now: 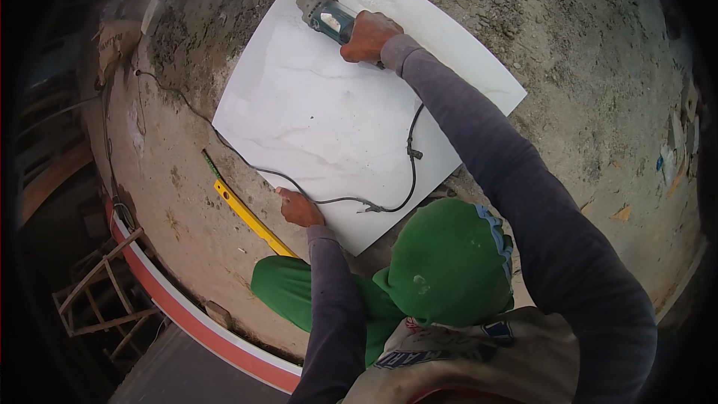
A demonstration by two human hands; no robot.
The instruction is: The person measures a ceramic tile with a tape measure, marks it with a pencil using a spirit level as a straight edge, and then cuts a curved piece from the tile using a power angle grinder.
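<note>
A large white slab with faint grey veining, like a marble-look tile, lies on the rough ground in front of me. My right hand is wrapped round the body of a teal angle grinder over the slab's far part. The grinder's disc is at the slab's far left edge, and pale dust hangs beyond it. At the near left edge, my left hand grips the slab with fingers curled, partly hidden. The black power cord loops across the slab and passes beside that hand.
A yellow spirit level lies left of the slab. My knees in green trousers are close to its near edge. Loose soil lies beyond. A red-and-white curved edge borders the lower left, with a wooden frame past it.
</note>
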